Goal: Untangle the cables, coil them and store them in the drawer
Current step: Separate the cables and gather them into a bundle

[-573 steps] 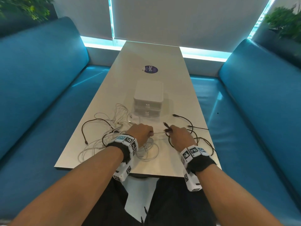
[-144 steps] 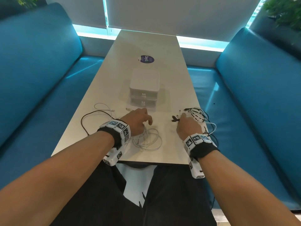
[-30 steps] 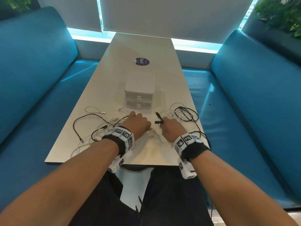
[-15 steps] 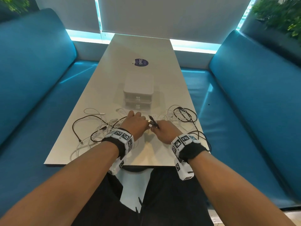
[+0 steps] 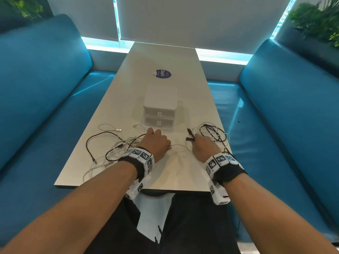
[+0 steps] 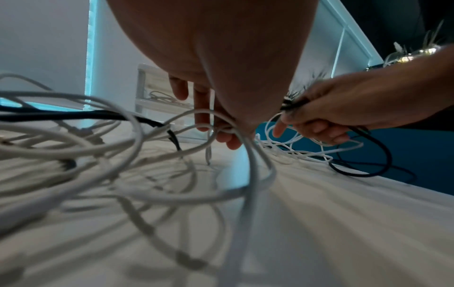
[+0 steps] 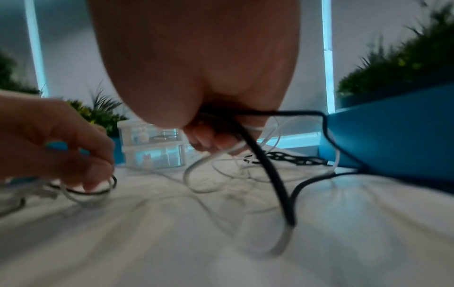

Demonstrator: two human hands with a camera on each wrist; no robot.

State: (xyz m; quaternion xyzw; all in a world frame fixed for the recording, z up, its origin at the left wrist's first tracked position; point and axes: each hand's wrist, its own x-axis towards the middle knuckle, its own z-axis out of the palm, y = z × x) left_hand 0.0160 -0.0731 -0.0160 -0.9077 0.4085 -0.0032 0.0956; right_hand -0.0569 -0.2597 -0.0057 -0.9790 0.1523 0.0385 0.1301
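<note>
Head view shows both hands low over the near end of the table [image 5: 165, 57], amid loose cables. The left hand [image 5: 156, 143] has its fingers curled around white cable [image 6: 255, 161] loops, gripping them just above the tabletop, with a tangle of white and black cable [image 5: 102, 136] lying to its left. The right hand [image 5: 203, 146] pinches a black cable plug [image 5: 189, 135] along with thin white strands; another black and white bundle [image 5: 212, 132] lies to its right near the table edge. A single white strand runs between the hands. Just beyond them stands the white drawer unit [image 5: 160, 105], both drawers closed.
</note>
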